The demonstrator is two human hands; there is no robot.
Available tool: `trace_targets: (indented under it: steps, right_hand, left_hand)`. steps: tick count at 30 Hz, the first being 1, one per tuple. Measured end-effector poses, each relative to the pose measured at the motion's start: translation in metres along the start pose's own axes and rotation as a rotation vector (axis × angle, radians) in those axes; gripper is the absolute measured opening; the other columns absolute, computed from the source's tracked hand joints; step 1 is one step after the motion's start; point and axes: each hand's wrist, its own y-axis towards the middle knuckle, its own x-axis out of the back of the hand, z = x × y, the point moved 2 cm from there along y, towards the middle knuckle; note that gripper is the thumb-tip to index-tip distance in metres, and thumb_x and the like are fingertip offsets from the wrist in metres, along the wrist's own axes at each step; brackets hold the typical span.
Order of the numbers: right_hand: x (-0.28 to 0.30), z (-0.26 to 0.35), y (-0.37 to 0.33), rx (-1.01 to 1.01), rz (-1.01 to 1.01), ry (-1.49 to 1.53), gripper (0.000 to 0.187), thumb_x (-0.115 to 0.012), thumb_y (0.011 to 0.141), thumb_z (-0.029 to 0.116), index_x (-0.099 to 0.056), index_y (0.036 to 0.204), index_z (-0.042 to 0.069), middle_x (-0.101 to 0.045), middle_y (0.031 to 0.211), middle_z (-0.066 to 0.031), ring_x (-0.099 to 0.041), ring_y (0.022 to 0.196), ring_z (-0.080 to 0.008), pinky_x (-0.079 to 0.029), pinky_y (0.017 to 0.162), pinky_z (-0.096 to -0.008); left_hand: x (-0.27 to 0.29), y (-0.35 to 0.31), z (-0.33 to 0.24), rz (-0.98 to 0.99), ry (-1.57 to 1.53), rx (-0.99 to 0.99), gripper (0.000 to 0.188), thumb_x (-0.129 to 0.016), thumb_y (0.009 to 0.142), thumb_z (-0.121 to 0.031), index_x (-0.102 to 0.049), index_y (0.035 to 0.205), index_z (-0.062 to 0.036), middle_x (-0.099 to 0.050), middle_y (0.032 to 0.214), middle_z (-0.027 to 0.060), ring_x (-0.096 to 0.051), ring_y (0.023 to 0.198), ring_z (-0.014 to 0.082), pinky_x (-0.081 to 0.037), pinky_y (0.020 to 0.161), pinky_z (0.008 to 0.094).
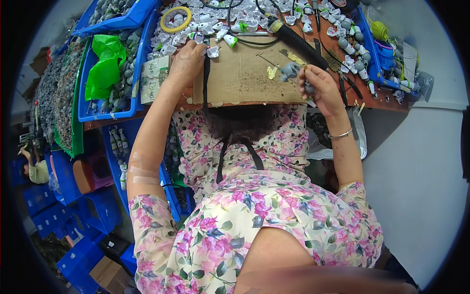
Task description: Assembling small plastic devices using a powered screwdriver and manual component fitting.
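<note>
My left hand [187,61] reaches to the heap's near edge at the far left of the cardboard. Its fingers are bent together at a small white part with green and dark markings [197,36]; the grip itself is partly hidden. Over the cardboard's right side, my right hand [322,89] is closed on a small grey plastic figure part [290,71], with another rounded grey bit [309,88] by the palm. The brown cardboard sheet [235,73] carries crumbs and yellow scraps. White plastic pieces [215,17] are heaped behind it.
A black-handled tool [303,47] with a cable lies behind my right hand, pliers [350,84] to its right. Yellow tape [176,19] rests on the heap. Blue bins [108,116] of grey parts stand left; another blue bin [370,54] stands right.
</note>
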Motion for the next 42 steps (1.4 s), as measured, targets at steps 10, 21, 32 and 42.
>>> trace_targets:
  steps: [10,21,32,42]
  right_hand:
    - [0.005,0.001,-0.023,0.149,-0.063,0.070,0.019,-0.053,0.095,0.023,-0.054,0.094,0.004,-0.052,0.080,-0.0031,-0.054,0.069,-0.0100,-0.044,0.053,-0.0208]
    - [0.005,0.001,-0.045,0.146,-0.097,0.072,0.021,-0.055,0.094,0.024,-0.052,0.091,0.004,-0.050,0.080,-0.0032,-0.053,0.068,-0.0102,-0.044,0.052,-0.0208]
    - [0.005,-0.003,-0.055,0.140,-0.126,0.104,0.022,-0.055,0.094,0.025,-0.052,0.089,0.004,-0.049,0.079,-0.0030,-0.052,0.067,-0.0104,-0.043,0.052,-0.0203]
    - [-0.001,-0.008,-0.054,0.136,-0.106,0.092,0.021,-0.054,0.095,0.024,-0.053,0.092,0.004,-0.051,0.081,-0.0025,-0.052,0.068,-0.0095,-0.042,0.053,-0.0195]
  left_hand:
    - [0.014,-0.009,-0.035,0.475,-0.789,0.217,0.020,-0.055,0.083,-0.006,-0.064,0.100,-0.0009,-0.066,0.083,0.0087,-0.064,0.073,0.0182,-0.051,0.069,0.0321]
    - [0.008,0.018,0.002,0.015,-0.233,-0.035,0.017,-0.057,0.084,-0.004,-0.063,0.101,-0.0049,-0.062,0.096,0.0134,-0.061,0.087,0.0296,-0.049,0.077,0.0375]
    - [-0.012,0.029,0.007,-0.027,-0.058,-0.031,0.009,-0.060,0.084,-0.011,-0.061,0.091,-0.0060,-0.060,0.092,0.0105,-0.060,0.087,0.0312,-0.048,0.074,0.0390]
    - [-0.013,0.037,0.007,0.121,0.056,0.008,0.008,-0.057,0.084,-0.008,-0.057,0.090,-0.0029,-0.060,0.091,0.0163,-0.058,0.091,0.0349,-0.047,0.076,0.0407]
